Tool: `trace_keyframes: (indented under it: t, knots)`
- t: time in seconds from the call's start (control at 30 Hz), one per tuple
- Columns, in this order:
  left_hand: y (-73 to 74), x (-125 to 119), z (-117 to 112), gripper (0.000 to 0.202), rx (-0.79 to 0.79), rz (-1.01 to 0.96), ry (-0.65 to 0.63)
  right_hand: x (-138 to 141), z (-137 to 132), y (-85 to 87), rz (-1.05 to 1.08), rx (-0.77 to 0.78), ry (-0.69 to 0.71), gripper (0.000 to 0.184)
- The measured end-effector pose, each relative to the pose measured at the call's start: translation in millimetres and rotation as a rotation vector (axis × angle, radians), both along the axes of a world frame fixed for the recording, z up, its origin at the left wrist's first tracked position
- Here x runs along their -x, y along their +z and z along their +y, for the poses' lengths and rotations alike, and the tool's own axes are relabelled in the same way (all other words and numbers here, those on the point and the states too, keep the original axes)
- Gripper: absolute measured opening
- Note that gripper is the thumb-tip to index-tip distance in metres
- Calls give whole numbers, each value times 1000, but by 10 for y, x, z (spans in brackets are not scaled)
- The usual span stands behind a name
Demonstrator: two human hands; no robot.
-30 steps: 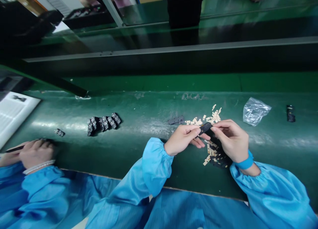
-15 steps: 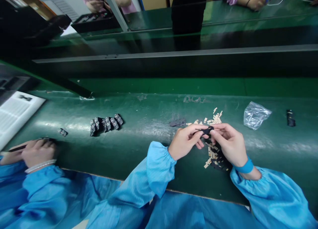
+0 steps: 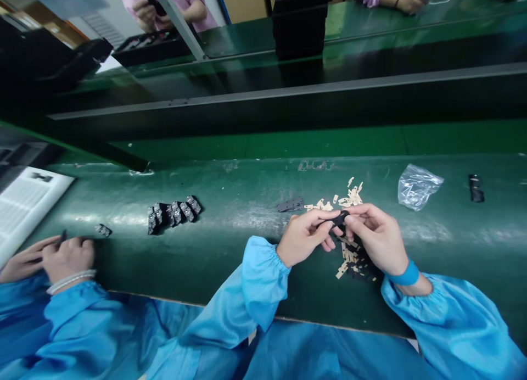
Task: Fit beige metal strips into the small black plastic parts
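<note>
Between my two hands, above the green bench, is a small black plastic part (image 3: 339,219). My left hand (image 3: 303,234) pinches its left end between thumb and fingers. The fingertips of my right hand (image 3: 376,237) close on its right end, hiding some of it. Just beyond my hands lie scattered cream-coloured flat pieces (image 3: 353,196) and a small stack of dark grey strips (image 3: 290,205). More cream pieces (image 3: 349,256) and dark bits (image 3: 364,267) lie below my hands, partly covered by them.
A clear plastic bag (image 3: 419,188) and a black part (image 3: 476,188) lie to the right. At left are a row of black assemblies (image 3: 173,214), a single one (image 3: 103,230), a co-worker's hands (image 3: 68,259) and a printed sheet (image 3: 31,204). A green post (image 3: 102,149) slants behind.
The black part has tilted, its right end now higher, and both hands still grip it. The whole view has shifted slightly. At left, the co-worker's hands have changed position.
</note>
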State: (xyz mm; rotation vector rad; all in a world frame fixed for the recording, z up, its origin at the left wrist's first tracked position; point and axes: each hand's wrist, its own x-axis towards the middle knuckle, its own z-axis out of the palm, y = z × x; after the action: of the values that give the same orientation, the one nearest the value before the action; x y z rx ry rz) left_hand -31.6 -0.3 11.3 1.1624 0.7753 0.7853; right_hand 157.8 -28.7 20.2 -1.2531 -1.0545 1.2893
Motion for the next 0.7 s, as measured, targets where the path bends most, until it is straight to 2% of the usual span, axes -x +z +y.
trace_keyframes:
  t: [0.13,0.33,0.43,0.53,0.57,0.63,0.7]
  knots:
    - [21,-2,17,45,94,18,27,-50,26,-12,-24,37,44,25]
    - [40,-5,53,41,-16,143,-46,-101,38,-27,-74,103,120,32]
    - [-4,-4,80,38,68,161,-31,-76,39,-45,-23,195,189,38]
    - [-87,7,144,43,104,221,-7,-127,190,-108,18,261,209,42]
    - [-117,14,172,44,76,246,27,-171,280,-124,33,277,197,43]
    - [-174,31,221,46,62,266,83,-284,479,-133,110,239,18,43]
    - [-226,38,251,48,35,268,109,-392,634,-134,158,131,-148,43]
